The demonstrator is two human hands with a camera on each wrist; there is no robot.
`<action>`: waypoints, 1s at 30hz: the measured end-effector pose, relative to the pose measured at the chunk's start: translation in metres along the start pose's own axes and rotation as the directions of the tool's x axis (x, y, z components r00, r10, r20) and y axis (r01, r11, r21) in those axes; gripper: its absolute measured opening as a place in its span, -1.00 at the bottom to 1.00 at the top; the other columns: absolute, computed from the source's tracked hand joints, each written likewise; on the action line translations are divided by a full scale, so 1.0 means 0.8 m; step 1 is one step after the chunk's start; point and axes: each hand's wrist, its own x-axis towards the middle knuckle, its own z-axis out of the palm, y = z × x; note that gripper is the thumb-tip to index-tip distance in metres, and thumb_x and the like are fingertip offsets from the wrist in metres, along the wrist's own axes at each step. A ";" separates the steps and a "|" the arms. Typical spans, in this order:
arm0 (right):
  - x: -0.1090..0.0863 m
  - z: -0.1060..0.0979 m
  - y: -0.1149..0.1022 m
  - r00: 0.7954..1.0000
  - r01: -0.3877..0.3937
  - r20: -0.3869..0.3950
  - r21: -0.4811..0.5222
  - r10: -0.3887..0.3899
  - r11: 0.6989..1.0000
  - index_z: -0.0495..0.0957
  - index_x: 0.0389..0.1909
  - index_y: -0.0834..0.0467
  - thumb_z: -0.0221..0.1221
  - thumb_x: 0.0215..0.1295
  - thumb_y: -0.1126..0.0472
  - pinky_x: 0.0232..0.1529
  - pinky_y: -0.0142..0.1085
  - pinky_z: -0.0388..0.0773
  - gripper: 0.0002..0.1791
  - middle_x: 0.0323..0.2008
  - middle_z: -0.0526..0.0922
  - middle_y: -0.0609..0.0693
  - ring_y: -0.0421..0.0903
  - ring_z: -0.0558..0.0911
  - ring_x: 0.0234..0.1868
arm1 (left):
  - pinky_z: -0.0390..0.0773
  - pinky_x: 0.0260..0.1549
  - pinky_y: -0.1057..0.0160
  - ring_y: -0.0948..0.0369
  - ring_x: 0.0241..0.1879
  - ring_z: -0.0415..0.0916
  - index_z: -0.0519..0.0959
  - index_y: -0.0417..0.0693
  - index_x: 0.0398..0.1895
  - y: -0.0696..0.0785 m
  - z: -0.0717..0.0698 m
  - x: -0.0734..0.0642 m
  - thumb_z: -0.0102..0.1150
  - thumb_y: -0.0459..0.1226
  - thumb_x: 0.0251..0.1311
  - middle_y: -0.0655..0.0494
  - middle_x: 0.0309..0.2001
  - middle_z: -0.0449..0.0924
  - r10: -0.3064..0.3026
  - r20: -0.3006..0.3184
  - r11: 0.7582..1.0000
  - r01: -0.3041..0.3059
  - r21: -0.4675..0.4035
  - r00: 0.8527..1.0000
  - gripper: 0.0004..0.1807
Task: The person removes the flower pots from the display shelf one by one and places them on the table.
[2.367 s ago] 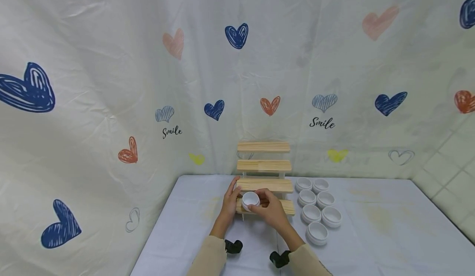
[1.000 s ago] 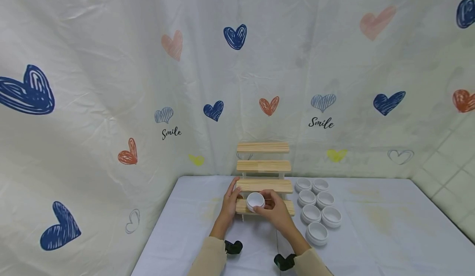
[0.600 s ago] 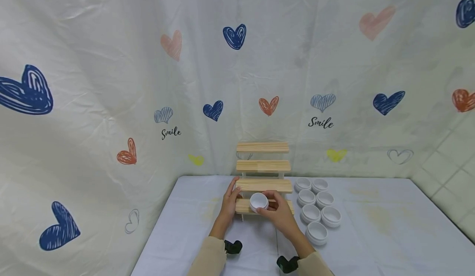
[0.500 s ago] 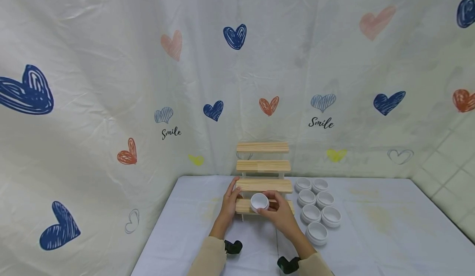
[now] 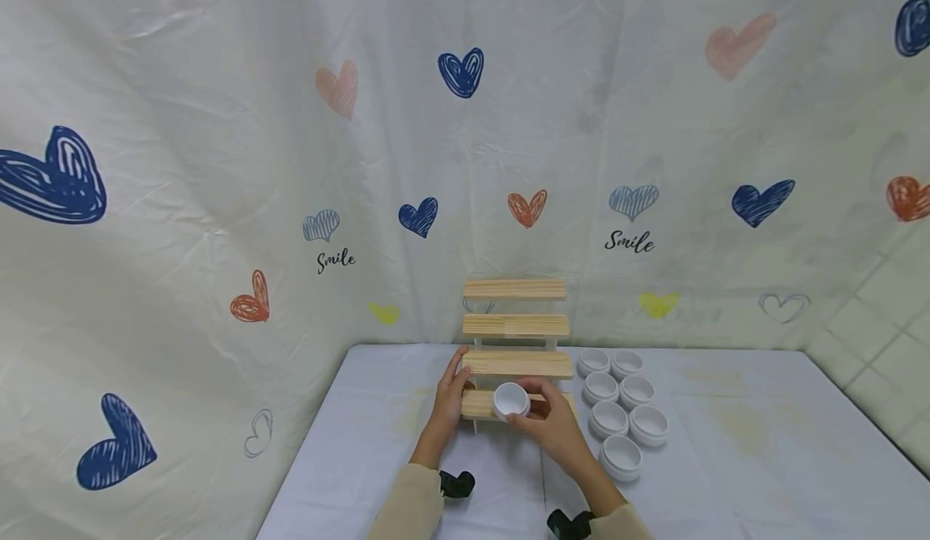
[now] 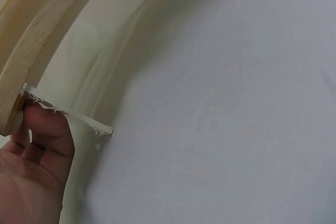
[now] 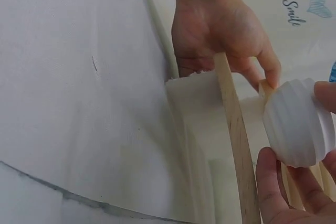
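A tiered wooden display stand (image 5: 516,362) with pale plank shelves stands at the back middle of the table. My left hand (image 5: 445,403) grips its left side near the lower shelves; in the left wrist view the thumb lies under the end of a plank (image 6: 21,61), beside a white leg. My right hand (image 5: 550,423) pinches a small white ramekin (image 5: 511,401), which overlaps the lowest shelf in the head view. The right wrist view shows the ribbed side of the ramekin (image 7: 296,124) between thumb and fingers, above the front plank (image 7: 236,140).
Several more white ramekins (image 5: 621,457) stand in two rough columns on the white-covered table (image 5: 726,475), right of the stand. Behind everything hangs a white curtain (image 5: 581,120) printed with hearts. A dark wrist camera (image 5: 458,484) sits at the left sleeve.
My right hand has carried the ramekin rightward along the lowest shelf and slightly toward me, from near its left end to about its middle. My left hand has stayed on the stand.
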 end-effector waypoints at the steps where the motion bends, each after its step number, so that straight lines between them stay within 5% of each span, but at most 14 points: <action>1: -0.001 -0.001 -0.001 1.000 0.001 0.001 0.001 -0.001 1.000 0.54 0.17 0.11 0.53 0.04 0.32 -0.07 -0.40 0.61 -0.37 0.24 0.55 0.08 0.05 0.65 0.10 | 0.42 -0.08 0.20 0.14 -0.19 0.46 0.26 0.05 0.57 0.000 0.000 0.000 -0.04 -0.13 0.56 -0.08 0.11 0.55 -0.005 0.000 1.000 0.005 -0.002 1.000 -0.44; 15: -0.013 -0.012 -0.005 0.999 0.010 -0.030 -0.011 -0.010 1.000 0.54 0.15 0.16 0.54 0.00 0.33 -0.01 -0.35 0.61 -0.36 0.19 0.57 0.11 0.04 0.65 0.09 | 0.42 -0.12 0.22 0.13 -0.20 0.45 0.27 0.02 0.56 0.001 0.001 -0.001 -0.01 -0.14 0.55 -0.12 0.17 0.52 -0.016 -0.008 0.999 0.016 -0.043 1.000 -0.43; 30: -0.030 -0.035 -0.021 0.999 0.034 0.021 -0.007 -0.034 0.999 0.49 0.20 0.15 0.53 0.04 0.30 -0.06 -0.35 0.62 -0.33 0.21 0.53 0.13 -0.02 0.62 0.08 | 0.43 -0.12 0.22 0.13 -0.19 0.46 0.26 0.06 0.57 0.000 0.000 0.000 -0.02 -0.14 0.56 -0.05 0.09 0.54 -0.030 0.004 0.998 0.030 -0.047 1.000 -0.43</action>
